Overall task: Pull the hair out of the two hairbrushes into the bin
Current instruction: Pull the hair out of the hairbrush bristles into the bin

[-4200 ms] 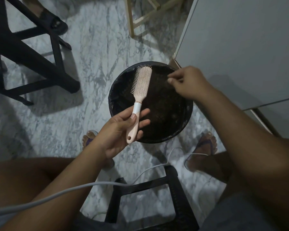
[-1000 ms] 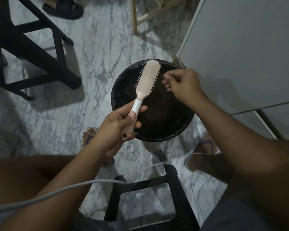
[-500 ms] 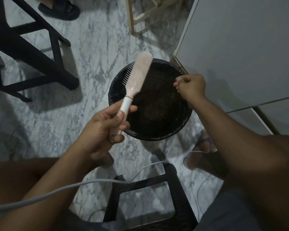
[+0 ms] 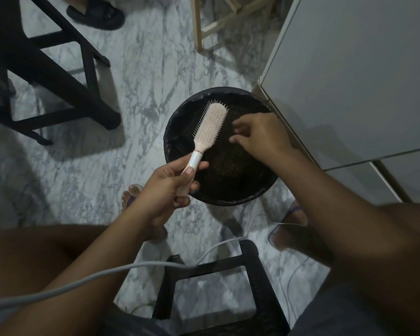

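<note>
Hairbrush now bristles-up vs 0.5 s ago; R hand moved in from bin rim toward it. L hand grips handle. R fingers loosely spread, nothing seen in them.

Bin mouth open between hairbrush and right hand. White cabinet crowds bin's right rim; black chair well left, marble floor free between.

A pale pink hairbrush, black bin, grey-veined white marble floor.

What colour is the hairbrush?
The hairbrush is pale pink, whitish at the handle; head view.
</note>
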The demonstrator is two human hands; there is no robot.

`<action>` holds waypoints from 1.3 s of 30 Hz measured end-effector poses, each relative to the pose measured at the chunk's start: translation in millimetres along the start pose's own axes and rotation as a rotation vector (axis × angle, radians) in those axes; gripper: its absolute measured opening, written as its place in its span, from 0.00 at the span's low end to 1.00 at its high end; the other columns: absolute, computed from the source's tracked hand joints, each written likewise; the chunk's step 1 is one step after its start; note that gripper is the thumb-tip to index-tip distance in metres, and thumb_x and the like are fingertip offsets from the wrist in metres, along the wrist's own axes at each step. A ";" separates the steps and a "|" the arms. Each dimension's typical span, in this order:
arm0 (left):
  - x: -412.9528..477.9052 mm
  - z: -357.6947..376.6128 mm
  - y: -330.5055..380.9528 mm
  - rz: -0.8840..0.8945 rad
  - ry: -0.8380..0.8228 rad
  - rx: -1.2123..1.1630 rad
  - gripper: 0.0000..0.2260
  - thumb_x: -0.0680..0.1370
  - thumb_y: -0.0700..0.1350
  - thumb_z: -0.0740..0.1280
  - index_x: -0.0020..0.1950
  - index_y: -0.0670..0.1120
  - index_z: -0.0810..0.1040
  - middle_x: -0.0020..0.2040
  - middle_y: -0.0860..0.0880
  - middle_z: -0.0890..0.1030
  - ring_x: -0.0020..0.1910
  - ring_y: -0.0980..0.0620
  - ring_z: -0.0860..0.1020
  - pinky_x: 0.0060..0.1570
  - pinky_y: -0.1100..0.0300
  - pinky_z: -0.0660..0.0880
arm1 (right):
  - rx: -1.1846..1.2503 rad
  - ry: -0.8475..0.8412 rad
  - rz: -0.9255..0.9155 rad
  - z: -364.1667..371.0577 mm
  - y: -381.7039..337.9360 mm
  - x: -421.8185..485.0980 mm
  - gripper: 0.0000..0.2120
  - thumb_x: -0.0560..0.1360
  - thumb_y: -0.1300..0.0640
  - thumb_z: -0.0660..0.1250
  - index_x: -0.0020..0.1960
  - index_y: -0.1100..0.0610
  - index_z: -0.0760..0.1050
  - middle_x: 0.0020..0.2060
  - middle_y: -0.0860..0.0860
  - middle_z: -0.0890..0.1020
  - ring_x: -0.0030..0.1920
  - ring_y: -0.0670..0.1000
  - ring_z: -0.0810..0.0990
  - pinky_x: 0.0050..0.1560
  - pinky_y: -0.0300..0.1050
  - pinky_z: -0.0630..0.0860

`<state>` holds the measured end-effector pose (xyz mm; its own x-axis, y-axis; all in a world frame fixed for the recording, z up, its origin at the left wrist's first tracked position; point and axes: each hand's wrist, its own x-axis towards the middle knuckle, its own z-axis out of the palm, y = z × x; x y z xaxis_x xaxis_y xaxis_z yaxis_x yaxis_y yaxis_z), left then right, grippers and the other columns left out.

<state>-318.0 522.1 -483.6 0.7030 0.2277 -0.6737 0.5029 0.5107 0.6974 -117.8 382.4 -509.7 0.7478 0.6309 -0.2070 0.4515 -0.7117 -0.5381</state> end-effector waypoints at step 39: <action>-5.4 11.7 -0.7 0.098 -0.067 -0.025 0.18 0.84 0.38 0.60 0.73 0.50 0.74 0.66 0.49 0.82 0.34 0.58 0.72 0.27 0.67 0.63 | 0.254 0.268 0.174 -32.7 -13.0 17.4 0.08 0.79 0.55 0.65 0.46 0.56 0.81 0.40 0.48 0.79 0.42 0.46 0.76 0.43 0.35 0.67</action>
<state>-316.3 510.8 -477.6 0.7810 0.2219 -0.5838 0.4175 0.5097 0.7522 -94.7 392.5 -479.6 0.9180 0.3809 -0.1106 0.1975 -0.6806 -0.7055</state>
